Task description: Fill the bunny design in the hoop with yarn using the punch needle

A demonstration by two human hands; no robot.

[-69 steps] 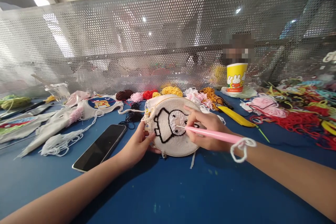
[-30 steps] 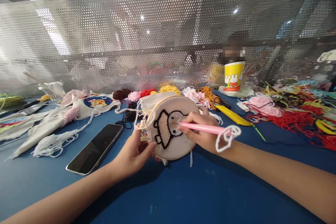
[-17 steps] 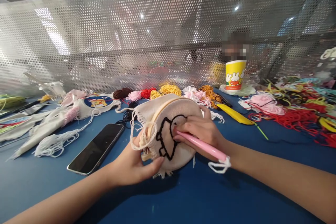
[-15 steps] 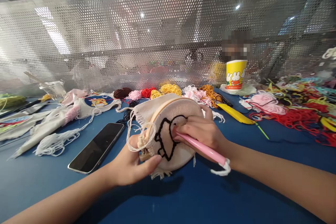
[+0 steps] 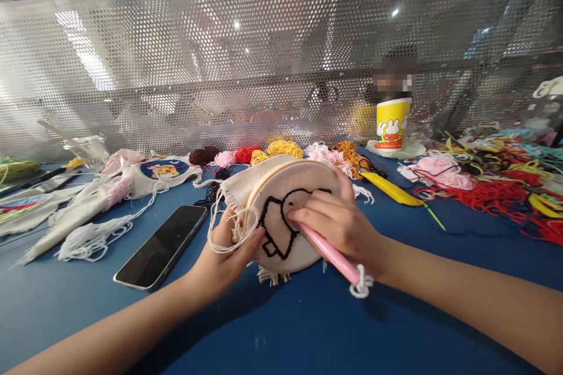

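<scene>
My left hand [image 5: 229,263] grips the left rim of a round embroidery hoop [image 5: 275,173], thumb in front and the other fingers mostly hidden behind it. Cream cloth [image 5: 303,255] is stretched in the hoop, which tilts toward me and carries a raised black yarn outline [image 5: 264,211]. Loose white strands hang over my left hand. My right hand [image 5: 338,217] is closed around a pink punch needle [image 5: 332,252], its tip end against the cloth and hidden by my fingers. White yarn [image 5: 362,282] trails from the tool's back end.
A black phone [image 5: 162,246] lies left of the hoop on the blue table [image 5: 281,340]. Yarn bundles [image 5: 284,148] line the back; a tangled red heap [image 5: 492,199] spreads right. A yellow cutter [image 5: 391,189] and yellow cup [image 5: 393,123] stand before a perforated metal screen [image 5: 264,58].
The hoop has turned slightly in my left hand, and my left thumb lies closer along its rim. My right hand and the punch needle have shifted a little, the tool's back end moving left.
</scene>
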